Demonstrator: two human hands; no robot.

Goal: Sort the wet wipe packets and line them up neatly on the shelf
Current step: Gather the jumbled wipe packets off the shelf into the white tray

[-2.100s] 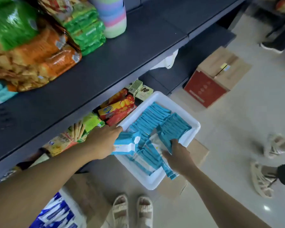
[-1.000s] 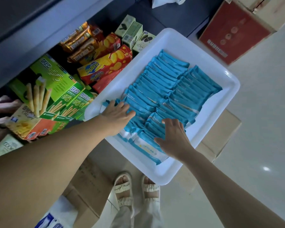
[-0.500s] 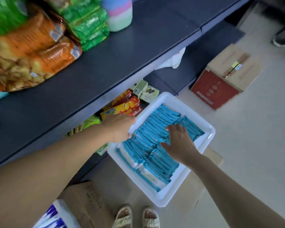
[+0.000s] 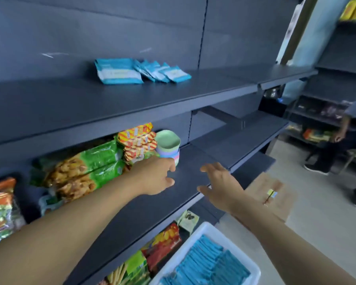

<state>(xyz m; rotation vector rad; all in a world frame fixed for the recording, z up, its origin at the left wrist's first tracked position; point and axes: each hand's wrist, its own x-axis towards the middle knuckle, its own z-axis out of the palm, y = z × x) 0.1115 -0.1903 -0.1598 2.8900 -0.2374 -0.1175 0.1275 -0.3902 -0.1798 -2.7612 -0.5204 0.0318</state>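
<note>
Left hand (image 4: 156, 175) fingers curled, seemingly empty; right hand (image 4: 220, 182) fingers spread; both over middle shelf (image 4: 193, 188).

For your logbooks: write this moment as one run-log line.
left hand: empty | right hand: open | wipe packets: in tray

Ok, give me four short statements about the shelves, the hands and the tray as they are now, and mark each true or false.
1. Wet wipe packets lie on the upper shelf. True.
2. The right hand grips a packet. False: its fingers are spread and it holds nothing.
3. The white tray holds blue packets. True.
4. The stacked cups stand on the upper shelf. False: they stand on the middle shelf, beside the left hand.
</note>
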